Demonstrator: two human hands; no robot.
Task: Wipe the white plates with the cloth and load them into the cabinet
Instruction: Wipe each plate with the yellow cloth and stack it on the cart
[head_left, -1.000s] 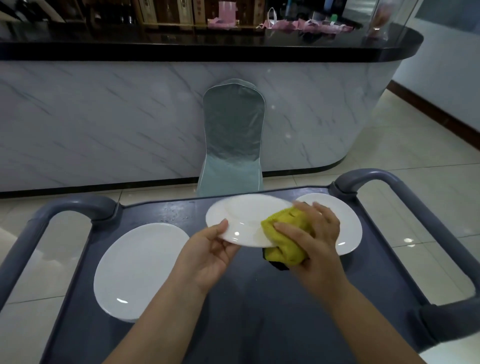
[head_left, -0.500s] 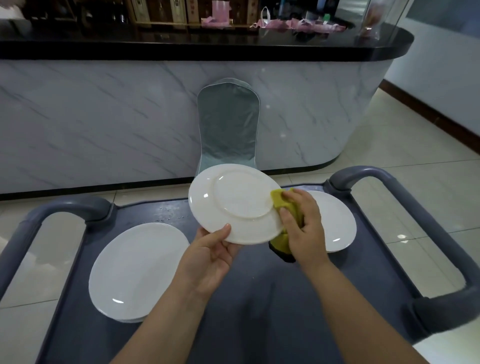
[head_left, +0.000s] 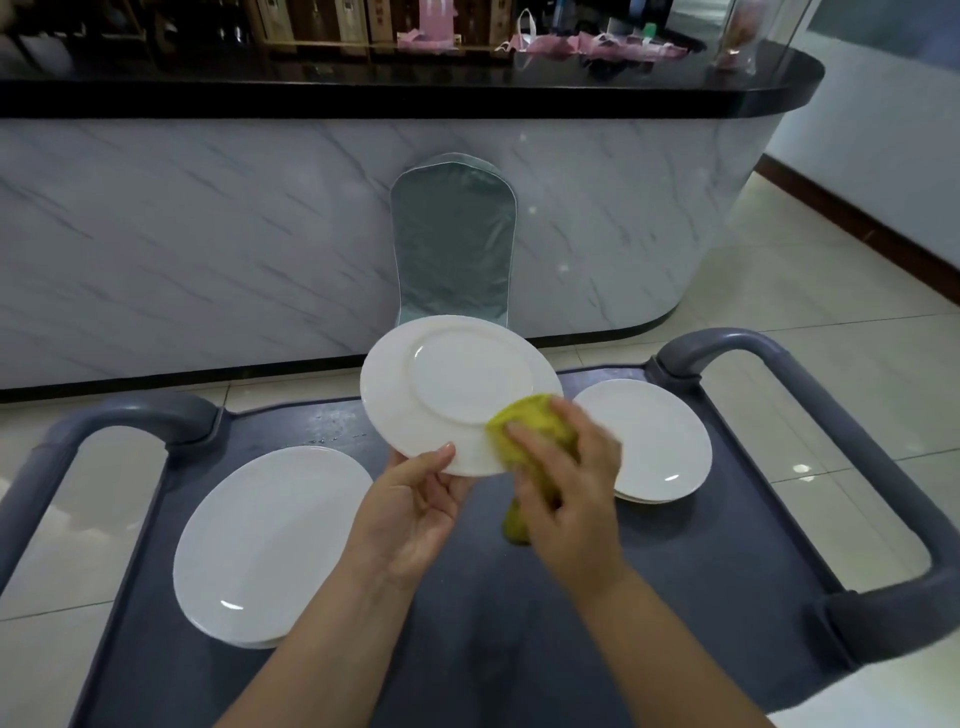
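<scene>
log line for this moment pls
step: wiping | left hand: holds plate tilted, underside toward camera | right hand: yellow cloth on rim | stacks on cart: left, right

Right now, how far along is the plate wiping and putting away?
Early, by the look of it. The left hand tilts one white plate up while the right hand rubs its underside with the yellow cloth. Plates still lie on the cart: a stack at left and another at right. No cabinet is in view, so loading can't be judged.
</scene>
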